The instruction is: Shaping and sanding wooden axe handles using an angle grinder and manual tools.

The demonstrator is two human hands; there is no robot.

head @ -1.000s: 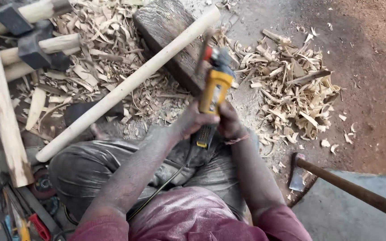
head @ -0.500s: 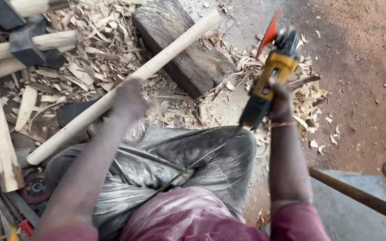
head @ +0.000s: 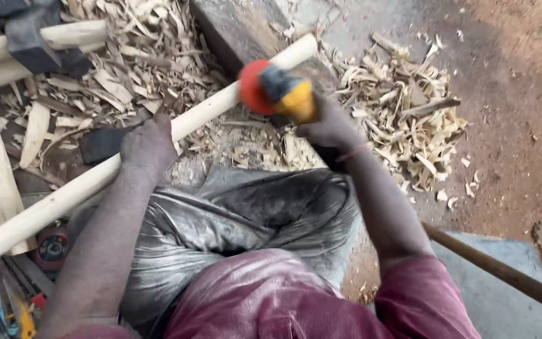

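L hand (head: 148, 143) on pole (head: 208, 112), R hand (head: 329, 129) round grinder (head: 277, 94)

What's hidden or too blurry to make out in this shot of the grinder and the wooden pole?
- Angle grinder, head view: motion blur smears its red disc and yellow body; whether the disc touches the pole cannot be told.
- Right hand: its fingers are hidden behind the grinder.
- Wooden pole: its lower end is cut off by the left edge.
- Left hand: rests on the pole; its underside grip is hidden.
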